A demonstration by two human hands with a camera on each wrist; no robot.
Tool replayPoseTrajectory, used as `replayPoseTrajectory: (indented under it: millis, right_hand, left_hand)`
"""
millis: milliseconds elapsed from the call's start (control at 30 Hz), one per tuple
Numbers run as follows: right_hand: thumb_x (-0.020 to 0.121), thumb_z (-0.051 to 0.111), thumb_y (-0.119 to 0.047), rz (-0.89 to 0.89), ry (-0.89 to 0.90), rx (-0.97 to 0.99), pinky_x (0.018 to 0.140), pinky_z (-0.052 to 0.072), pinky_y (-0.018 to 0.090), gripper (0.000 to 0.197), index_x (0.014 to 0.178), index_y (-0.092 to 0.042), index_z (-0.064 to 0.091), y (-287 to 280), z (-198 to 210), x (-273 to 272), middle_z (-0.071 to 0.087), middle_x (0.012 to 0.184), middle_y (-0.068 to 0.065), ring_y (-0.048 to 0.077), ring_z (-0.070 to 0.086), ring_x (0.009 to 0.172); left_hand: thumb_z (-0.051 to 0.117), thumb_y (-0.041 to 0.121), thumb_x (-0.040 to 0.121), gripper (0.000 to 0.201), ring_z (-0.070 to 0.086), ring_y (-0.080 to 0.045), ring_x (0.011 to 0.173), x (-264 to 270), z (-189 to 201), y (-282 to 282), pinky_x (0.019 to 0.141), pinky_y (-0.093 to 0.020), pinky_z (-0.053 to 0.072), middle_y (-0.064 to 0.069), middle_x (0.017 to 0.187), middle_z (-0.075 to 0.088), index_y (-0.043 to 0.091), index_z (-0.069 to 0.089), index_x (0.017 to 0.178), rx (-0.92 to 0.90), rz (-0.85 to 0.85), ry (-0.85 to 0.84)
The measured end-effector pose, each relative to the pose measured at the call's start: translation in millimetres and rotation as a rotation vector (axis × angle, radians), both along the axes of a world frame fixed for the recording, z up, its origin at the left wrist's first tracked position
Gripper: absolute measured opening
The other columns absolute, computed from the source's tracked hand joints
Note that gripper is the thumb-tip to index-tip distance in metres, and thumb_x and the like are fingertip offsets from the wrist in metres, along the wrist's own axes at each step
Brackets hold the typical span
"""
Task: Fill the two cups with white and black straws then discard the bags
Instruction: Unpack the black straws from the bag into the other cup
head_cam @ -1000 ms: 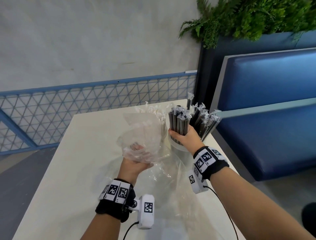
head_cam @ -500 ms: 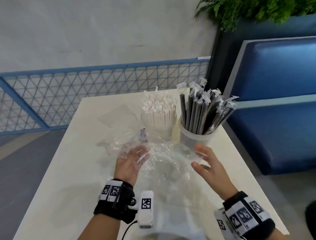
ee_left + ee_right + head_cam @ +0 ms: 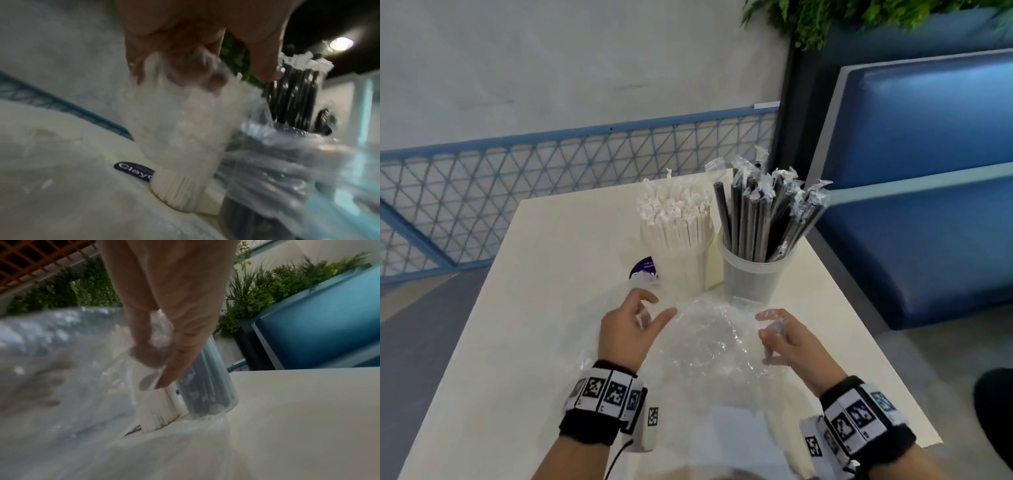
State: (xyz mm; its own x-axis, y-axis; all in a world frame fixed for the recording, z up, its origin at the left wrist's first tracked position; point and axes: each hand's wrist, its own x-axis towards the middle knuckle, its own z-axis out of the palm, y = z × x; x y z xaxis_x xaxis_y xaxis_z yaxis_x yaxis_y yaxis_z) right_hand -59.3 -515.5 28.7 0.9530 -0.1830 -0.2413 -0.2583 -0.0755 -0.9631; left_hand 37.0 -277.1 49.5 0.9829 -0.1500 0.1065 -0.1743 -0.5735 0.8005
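Two clear cups stand at the far side of the cream table point(image 3: 524, 342). The left cup point(image 3: 681, 263) is packed with white straws point(image 3: 674, 212), the right cup point(image 3: 751, 279) with black wrapped straws point(image 3: 763, 212). Crumpled clear bags point(image 3: 709, 342) lie in front of them between my hands. My left hand point(image 3: 650, 310) pinches bag film at its curled fingers point(image 3: 191, 71). My right hand point(image 3: 770, 325) pinches the bag's right edge, with film showing between finger and thumb point(image 3: 144, 344). A dark purple label point(image 3: 643, 269) of one bag lies by the white cup.
A blue padded bench point(image 3: 914, 212) runs along the table's right edge, with a planter of green leaves point(image 3: 859, 13) behind it. A blue mesh railing point(image 3: 517, 178) stands beyond the far edge. Bare tabletop stretches to the left of the bags.
My right hand has let go of the black straws in their cup and come down to the bag. My left hand has lowered its bag to the table.
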Motion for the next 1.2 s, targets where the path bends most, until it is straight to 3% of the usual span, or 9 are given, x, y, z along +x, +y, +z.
replayPoseTrajectory:
  millis: [67, 233, 333, 500, 633, 800, 933, 1067, 1200]
  right_hand:
    - [0.091, 0.056, -0.012, -0.013, 0.014, -0.034, 0.071, 0.057, 0.043, 0.012, 0.103, -0.013, 0.058, 3, -2, 2, 0.048, 0.059, 0.002, 0.007, 0.051, 0.053]
    - [0.09, 0.056, -0.013, -0.051, 0.096, -0.189, 0.074, 0.057, 0.045, 0.012, 0.102, -0.011, 0.054, 3, -19, 3, 0.049, 0.061, 0.001, 0.01, 0.049, 0.053]
    - [0.081, 0.069, -0.024, -0.061, 0.039, -0.634, 0.088, 0.045, 0.03, 0.06, 0.131, -0.011, 0.039, 12, -36, 0, 0.053, 0.109, 0.007, 0.018, 0.05, 0.096]
    - [0.077, 0.045, -0.066, 0.344, -0.229, -1.332, 0.099, 0.031, 0.057, 0.081, 0.145, -0.024, 0.027, 40, -53, -1, 0.03, 0.149, 0.008, 0.033, 0.025, 0.134]
    - [0.089, 0.016, -0.066, 0.621, 0.015, -1.432, 0.088, 0.042, 0.059, 0.072, 0.148, -0.024, 0.017, 42, -97, -1, 0.001, 0.158, 0.008, 0.034, 0.004, 0.143]
    - [0.088, 0.009, -0.067, 0.701, 0.148, -1.346, 0.078, 0.047, 0.058, 0.073, 0.148, -0.025, 0.008, 41, -98, 5, 0.003, 0.158, 0.007, 0.032, 0.007, 0.139]
    - [0.073, -0.01, -0.074, 0.833, 0.165, -1.336, 0.102, 0.009, 0.071, 0.067, 0.124, -0.045, -0.044, 39, -88, 15, -0.058, 0.132, -0.011, 0.023, -0.055, 0.121]
    - [0.043, -0.017, -0.079, 1.012, 0.361, -1.246, 0.108, -0.009, 0.065, 0.082, 0.109, -0.044, -0.05, 41, -87, 16, -0.073, 0.096, -0.017, 0.029, -0.047, 0.122]
    - [0.075, 0.029, -0.08, 1.099, 0.411, -1.204, 0.107, -0.014, 0.064, 0.095, 0.136, -0.039, -0.031, 39, -79, 21, -0.054, 0.128, -0.007, 0.027, -0.042, 0.131]
  left_hand:
    - [0.067, 0.032, 0.08, 0.024, 0.041, -0.013, 0.051, 6, -7, 4, 0.056, -0.024, 0.036, 0.002, 0.055, 0.046, 0.015, 0.052, 0.072, -0.044, 0.099, -0.067]
    - [0.059, 0.02, 0.088, 0.02, 0.046, -0.025, 0.06, 29, -33, 28, 0.054, -0.021, 0.034, -0.003, 0.058, 0.048, 0.006, 0.049, 0.077, -0.085, 0.363, -0.046]
    - [0.051, 0.013, 0.091, 0.009, 0.051, -0.027, 0.061, 25, -45, 28, 0.055, -0.026, 0.037, -0.006, 0.068, 0.057, 0.018, 0.044, 0.089, -0.023, 0.232, 0.025]
    - [0.042, -0.004, 0.087, 0.024, 0.056, -0.023, 0.078, 24, -56, 31, 0.068, -0.026, 0.038, -0.003, 0.086, 0.063, 0.016, 0.054, 0.092, 0.111, 0.081, 0.006]
    - [0.038, -0.007, 0.088, 0.029, 0.061, -0.023, 0.087, 26, -67, 32, 0.079, -0.023, 0.04, -0.005, 0.095, 0.067, 0.008, 0.063, 0.089, 0.152, 0.074, 0.042]
    - [0.042, -0.013, 0.079, 0.046, 0.056, -0.035, 0.11, 38, -57, 28, 0.097, -0.041, 0.04, -0.018, 0.127, 0.053, 0.003, 0.054, 0.12, 0.372, 0.2, 0.097]
    - [0.045, 0.025, 0.093, 0.062, 0.007, -0.018, 0.145, 5, -31, -20, 0.117, -0.042, 0.003, -0.002, 0.157, 0.007, 0.014, 0.014, 0.147, 0.695, -0.474, -0.12]
    - [0.06, 0.06, 0.074, 0.106, -0.023, -0.024, 0.142, -10, -63, -32, 0.113, -0.059, -0.001, 0.002, 0.154, -0.024, 0.024, -0.01, 0.146, 0.974, -0.709, 0.315]
    - [0.073, 0.062, 0.058, 0.135, -0.037, -0.026, 0.134, 7, -88, -9, 0.104, -0.069, -0.008, 0.005, 0.145, -0.043, 0.031, -0.031, 0.138, 0.987, -0.724, 0.46]
